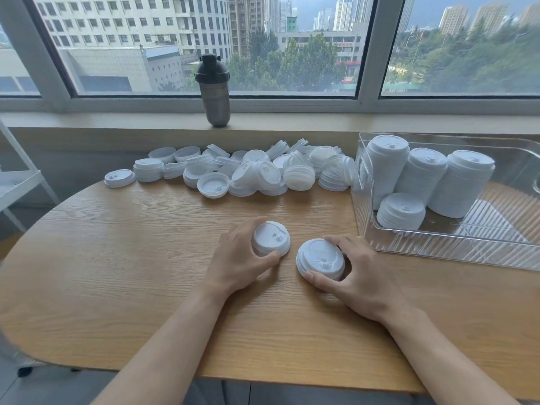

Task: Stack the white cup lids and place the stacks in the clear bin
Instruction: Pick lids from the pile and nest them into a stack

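Observation:
My left hand (239, 257) grips a short stack of white lids (271, 238) standing on the wooden table (117, 258), thumb at its near side and fingers at its far side. My right hand (355, 271) holds a second short stack of lids (320, 258), tilted slightly, just right of the first. A loose pile of white lids (248, 169) lies along the table's far edge. The clear bin (438, 247) stands at the right and holds several tall lid stacks (420, 173) lying on their sides or leaning.
A dark shaker bottle (214, 90) stands on the windowsill behind the pile. A white shelf frame (17, 182) is at the far left. A single lid (119, 178) lies apart at the pile's left end.

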Demonstrator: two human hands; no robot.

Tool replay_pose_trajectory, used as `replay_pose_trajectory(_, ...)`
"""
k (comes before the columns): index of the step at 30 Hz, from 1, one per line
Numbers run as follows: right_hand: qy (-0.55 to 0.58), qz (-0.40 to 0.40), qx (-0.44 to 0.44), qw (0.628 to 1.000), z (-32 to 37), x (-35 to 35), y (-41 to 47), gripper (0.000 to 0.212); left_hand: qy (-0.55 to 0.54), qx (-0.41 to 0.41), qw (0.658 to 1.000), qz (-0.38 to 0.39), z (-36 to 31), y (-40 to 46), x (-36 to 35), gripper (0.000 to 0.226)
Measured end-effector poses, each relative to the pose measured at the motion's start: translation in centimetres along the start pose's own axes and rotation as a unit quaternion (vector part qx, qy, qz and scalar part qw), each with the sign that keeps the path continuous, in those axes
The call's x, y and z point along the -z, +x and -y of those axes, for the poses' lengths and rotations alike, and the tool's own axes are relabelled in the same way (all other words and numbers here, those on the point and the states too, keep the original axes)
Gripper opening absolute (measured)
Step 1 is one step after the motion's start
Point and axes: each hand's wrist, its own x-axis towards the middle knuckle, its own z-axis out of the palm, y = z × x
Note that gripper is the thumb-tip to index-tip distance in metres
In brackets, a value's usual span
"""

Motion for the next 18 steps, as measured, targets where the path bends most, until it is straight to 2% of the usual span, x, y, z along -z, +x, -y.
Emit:
replay_pose_trajectory(8,-0.001,-0.001,-0.004,1.000,-0.16,-0.12,-0.08,0.084,0.009,0.001,1.000,0.023,-0.05,0.08,0.07,0.088)
replay_pose_trajectory(11,0.000,-0.006,0.000,1.000,-0.23,-0.20,-0.09,0.082,0.030,0.008,1.000,-0.003,0.04,0.03,-0.19,0.092)
replay_pose_trajectory(18,0.005,-0.011,0.006,1.000,-0.08,-0.18,-0.09,0.081,0.034,0.000,0.999,-0.034,0.14,-0.03,-0.27,0.079)
